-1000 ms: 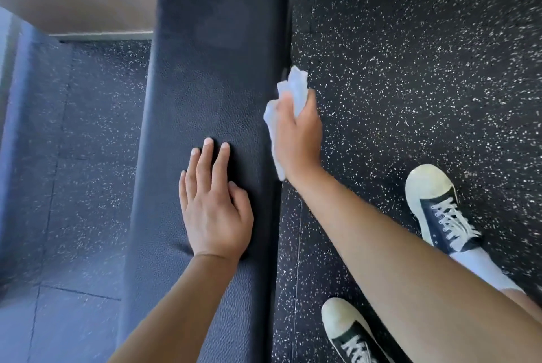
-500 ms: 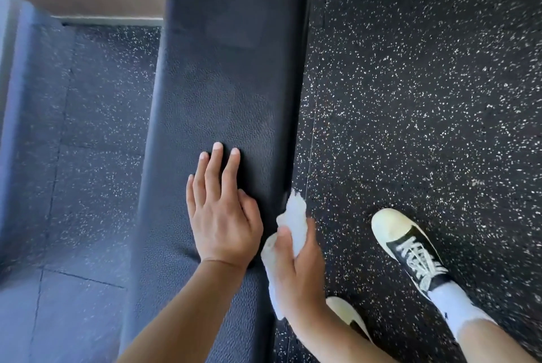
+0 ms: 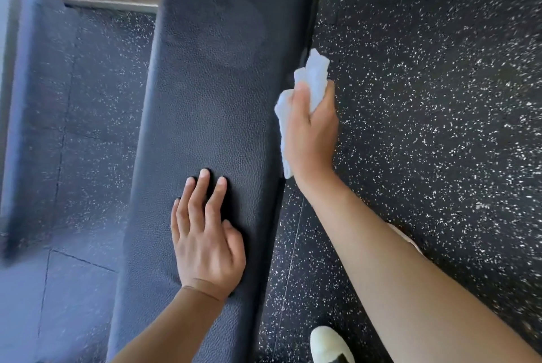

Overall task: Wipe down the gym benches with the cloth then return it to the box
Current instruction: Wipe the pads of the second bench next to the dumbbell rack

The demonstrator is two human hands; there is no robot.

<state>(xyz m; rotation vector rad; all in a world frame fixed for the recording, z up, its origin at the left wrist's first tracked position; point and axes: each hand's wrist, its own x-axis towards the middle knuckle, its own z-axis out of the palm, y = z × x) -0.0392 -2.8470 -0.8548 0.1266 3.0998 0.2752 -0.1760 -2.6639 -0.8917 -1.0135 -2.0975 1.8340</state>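
A long black padded gym bench (image 3: 217,92) runs from the bottom of the view up to the top. My left hand (image 3: 206,241) lies flat on its top, fingers straight, near the front end. My right hand (image 3: 312,134) grips a crumpled white cloth (image 3: 313,75) and holds it against the bench's right side edge, about halfway along. Part of the cloth hangs below my palm. A faint damp smear shows on the upper part of the pad. The box is not in view.
Black rubber floor (image 3: 425,98) with white speckles lies on both sides of the bench. My white shoe (image 3: 330,345) stands on it at the bottom right, close to the bench. A pale wall base (image 3: 105,4) runs along the top left.
My right hand slid the cloth back toward me along the bench's side edge, then forward again to about mid-bench. My left hand stayed flat on the pad.
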